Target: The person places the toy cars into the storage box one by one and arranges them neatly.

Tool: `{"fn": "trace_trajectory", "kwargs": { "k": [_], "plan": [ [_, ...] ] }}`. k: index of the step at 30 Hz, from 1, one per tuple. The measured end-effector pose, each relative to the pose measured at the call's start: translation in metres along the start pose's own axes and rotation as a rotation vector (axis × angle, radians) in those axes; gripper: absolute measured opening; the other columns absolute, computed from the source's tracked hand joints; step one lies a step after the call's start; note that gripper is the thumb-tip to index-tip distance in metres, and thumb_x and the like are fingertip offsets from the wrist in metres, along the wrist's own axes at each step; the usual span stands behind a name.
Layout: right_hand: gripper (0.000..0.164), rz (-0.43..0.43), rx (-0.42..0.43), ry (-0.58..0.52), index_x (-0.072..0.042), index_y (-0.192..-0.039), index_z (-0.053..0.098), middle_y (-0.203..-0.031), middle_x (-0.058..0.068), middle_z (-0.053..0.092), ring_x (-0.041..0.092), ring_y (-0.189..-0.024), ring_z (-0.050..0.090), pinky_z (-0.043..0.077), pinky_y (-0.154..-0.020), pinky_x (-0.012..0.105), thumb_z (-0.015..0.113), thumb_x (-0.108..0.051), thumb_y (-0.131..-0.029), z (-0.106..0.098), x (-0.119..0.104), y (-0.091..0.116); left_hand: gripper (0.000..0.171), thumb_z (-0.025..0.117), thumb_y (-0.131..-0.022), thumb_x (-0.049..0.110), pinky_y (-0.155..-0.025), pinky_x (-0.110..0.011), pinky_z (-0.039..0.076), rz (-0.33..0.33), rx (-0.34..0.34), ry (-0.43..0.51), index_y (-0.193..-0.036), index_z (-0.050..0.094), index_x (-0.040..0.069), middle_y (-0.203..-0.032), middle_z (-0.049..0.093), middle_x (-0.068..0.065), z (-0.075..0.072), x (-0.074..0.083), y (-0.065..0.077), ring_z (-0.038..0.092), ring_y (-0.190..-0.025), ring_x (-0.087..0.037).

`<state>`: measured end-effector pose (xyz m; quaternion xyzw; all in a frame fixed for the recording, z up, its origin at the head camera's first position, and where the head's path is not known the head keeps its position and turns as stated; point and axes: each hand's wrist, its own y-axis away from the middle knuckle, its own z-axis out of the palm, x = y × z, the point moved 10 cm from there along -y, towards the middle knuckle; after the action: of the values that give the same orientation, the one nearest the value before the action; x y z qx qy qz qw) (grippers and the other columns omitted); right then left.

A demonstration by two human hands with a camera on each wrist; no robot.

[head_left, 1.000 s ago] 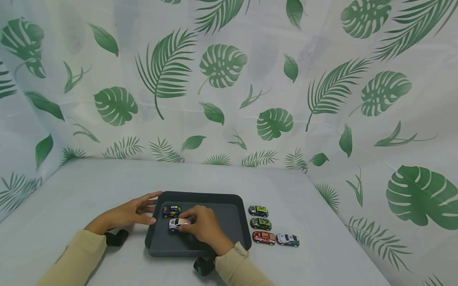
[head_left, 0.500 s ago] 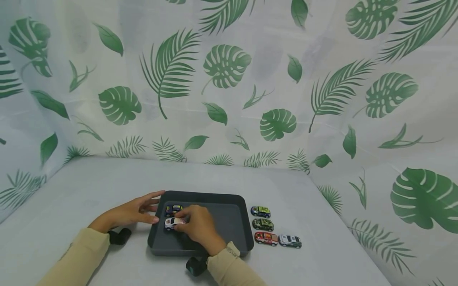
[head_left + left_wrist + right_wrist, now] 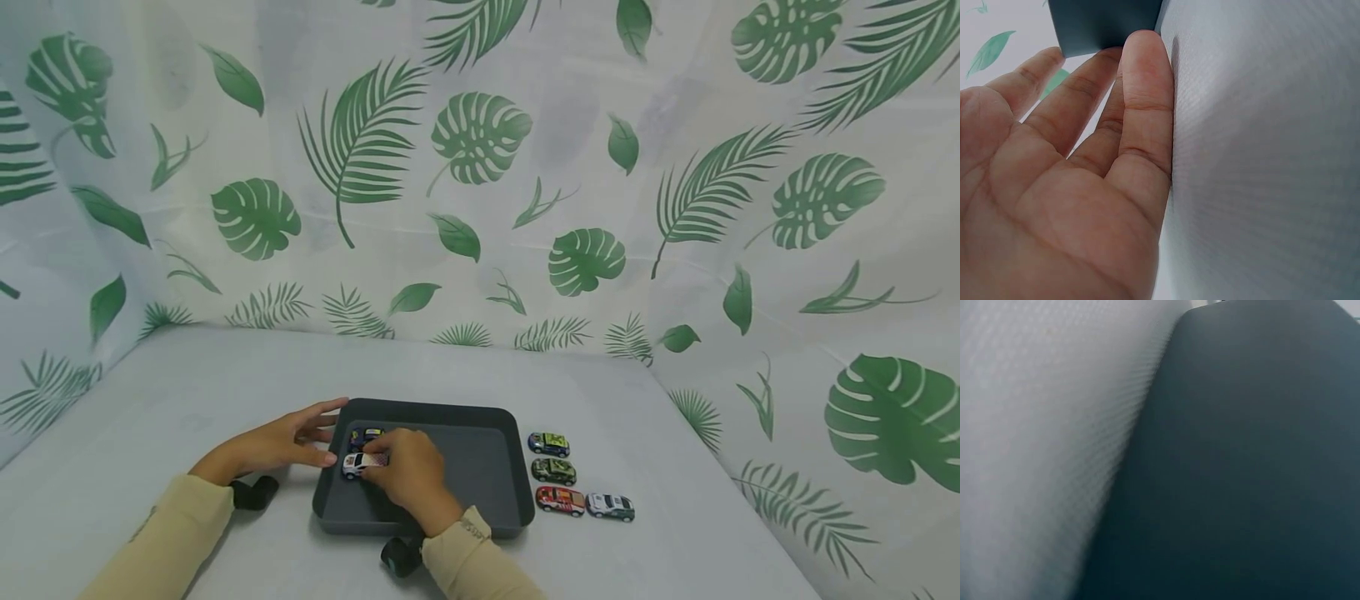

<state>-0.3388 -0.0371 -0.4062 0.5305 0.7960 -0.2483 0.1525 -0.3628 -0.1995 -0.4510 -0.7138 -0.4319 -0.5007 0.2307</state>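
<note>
At the bottom of the frame, two beige sleeves [image 3: 483, 560] are seen, with a black rounded device [image 3: 401, 557] worn at the right wrist. Just above, a small white toy car with a patterned roof [image 3: 357, 465] is pinched between thumb and fingers of the right hand [image 3: 411, 477]; it is held in the left part of a dark grey rectangular tray [image 3: 480, 479], left of centre in the frame; whether its wheels are on the tray's floor cannot be told. The car lies to the left of the right fingers, its long axis running left to right; the right hand is the nearer, though the left hand's thumb tip is close by, at the tray's left rim.

The left hand [image 3: 281, 442] is held with fingers extended and apart, its tips against the tray's outer side. Farther up, a dark blue and yellow toy car [image 3: 357, 437] is partly hidden behind the right hand.
</note>
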Motion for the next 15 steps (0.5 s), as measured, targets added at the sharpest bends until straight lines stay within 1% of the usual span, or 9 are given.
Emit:
{"fn": "trace_trajectory", "kwargs": {
  "k": [8,15],
  "plan": [
    [0.023,-0.032,0.037,0.033,-0.015,-0.101,0.089,-0.104,0.002,0.083,0.020,-0.096,0.075,0.056,-0.072,0.034,0.097,-0.014,-0.080,-0.0007,-0.0077,0.0008,0.101,0.082,-0.098,0.027,-0.111,-0.073,0.041,-0.009,0.007,0.000,-0.173,0.018,0.004,-0.168,0.027,-0.040,-0.0013,0.0000,0.0003,0.043,-0.146,-0.058],
    [0.026,-0.036,0.017,0.027,-0.014,-0.105,0.088,-0.107,0.004,0.082,0.022,-0.097,0.074,0.055,-0.073,0.034,0.097,-0.013,-0.081,0.0013,-0.0070,0.0016,0.101,0.082,-0.098,0.028,-0.111,-0.073,0.041,0.000,0.004,0.000,-0.172,0.018,0.004,-0.167,0.028,-0.040,-0.0003,0.0000,0.0002,0.043,-0.146,-0.058]
  ]
}}
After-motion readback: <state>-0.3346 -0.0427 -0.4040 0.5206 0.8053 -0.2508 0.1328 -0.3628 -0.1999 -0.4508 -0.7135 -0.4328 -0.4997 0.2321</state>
